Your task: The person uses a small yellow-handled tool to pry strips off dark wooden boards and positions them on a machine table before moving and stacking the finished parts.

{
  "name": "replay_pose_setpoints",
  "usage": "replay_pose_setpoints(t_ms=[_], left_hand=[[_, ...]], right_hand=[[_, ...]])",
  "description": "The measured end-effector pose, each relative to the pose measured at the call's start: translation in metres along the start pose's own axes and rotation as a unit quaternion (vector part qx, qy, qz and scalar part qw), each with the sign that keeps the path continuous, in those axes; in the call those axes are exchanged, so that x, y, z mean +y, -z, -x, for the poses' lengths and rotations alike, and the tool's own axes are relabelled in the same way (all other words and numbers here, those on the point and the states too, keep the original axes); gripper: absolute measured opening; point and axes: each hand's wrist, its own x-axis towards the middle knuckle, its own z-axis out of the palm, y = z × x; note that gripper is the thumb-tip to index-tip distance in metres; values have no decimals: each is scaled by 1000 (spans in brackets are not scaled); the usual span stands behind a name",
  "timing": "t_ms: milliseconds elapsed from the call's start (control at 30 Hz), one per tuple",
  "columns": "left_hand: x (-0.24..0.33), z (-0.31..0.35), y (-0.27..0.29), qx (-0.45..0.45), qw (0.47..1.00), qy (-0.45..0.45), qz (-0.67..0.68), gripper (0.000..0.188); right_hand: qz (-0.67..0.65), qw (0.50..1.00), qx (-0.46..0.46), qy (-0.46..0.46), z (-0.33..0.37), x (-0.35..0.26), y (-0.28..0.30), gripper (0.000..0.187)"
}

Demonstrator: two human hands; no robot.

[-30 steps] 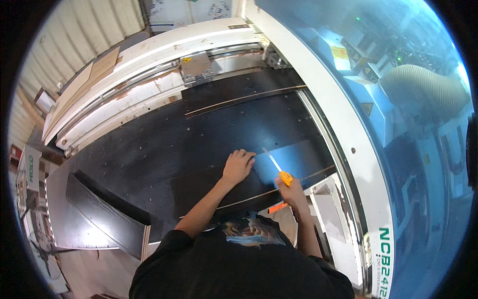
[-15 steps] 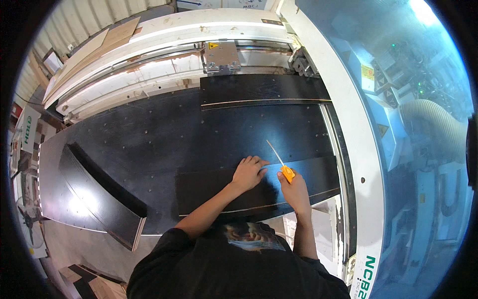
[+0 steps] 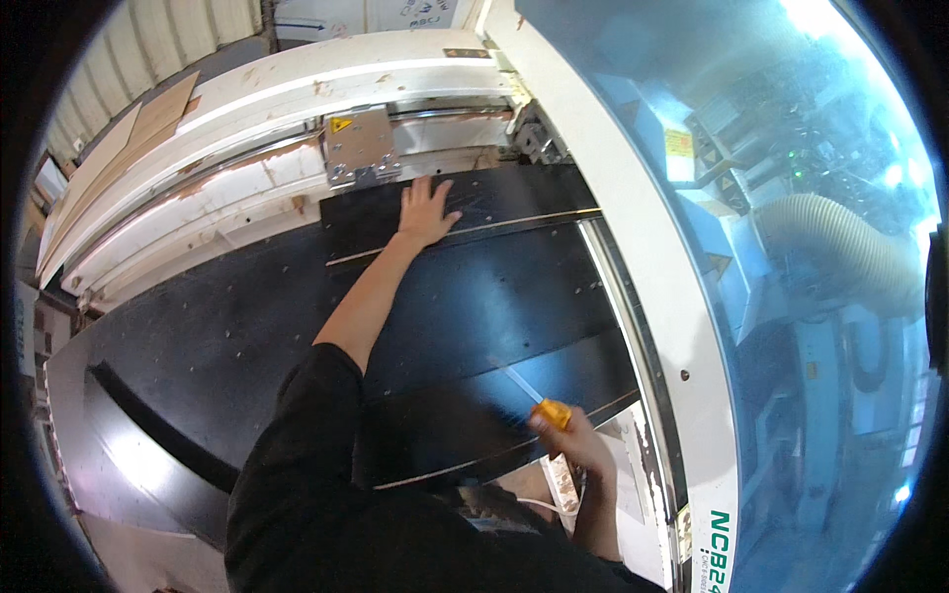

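Note:
My left hand (image 3: 424, 214) is stretched far forward and rests open, fingers spread, on the far black board (image 3: 504, 198). This board lies flat against the back rail of the machine bed, its pale front edge facing me. My right hand (image 3: 576, 443) is closed around the orange handle of a tool (image 3: 551, 413) with a long, slim, pale metal blade; its exact kind I cannot tell. The blade points forward and left, over the near black board (image 3: 435, 420). That near board lies along the front of the black bed (image 3: 445, 296), partly covered by my left sleeve.
A metal carriage (image 3: 360, 144) with a yellow warning label sits on the back rail. To the right stands the white machine frame (image 3: 643, 227) with a blue see-through cover and a ribbed hose (image 3: 830, 237). Another board (image 3: 148, 445) lies on the left of the bed.
My left hand has left the near board and reached forward to the far board. My right hand, still holding the orange-handled tool, has drawn back toward me. The view has shifted.

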Motion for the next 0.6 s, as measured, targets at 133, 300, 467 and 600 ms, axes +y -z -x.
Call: replay_pose_setpoints(t_ms=[133, 300, 467, 600], left_hand=[[7, -17, -8, -54, 996, 14, -73, 80], [4, 0, 4, -29, 998, -14, -53, 76], [16, 62, 25, -22, 998, -12, -60, 73], [26, 125, 56, -45, 998, -6, -51, 70]], right_hand=[[-3, 998, -24, -55, 7, 12, -5, 49], [53, 992, 117, -15, -10, 21, -1, 41], [204, 946, 252, -20, -30, 21, -8, 55], [253, 961, 108, -17, -33, 16, -54, 55]])
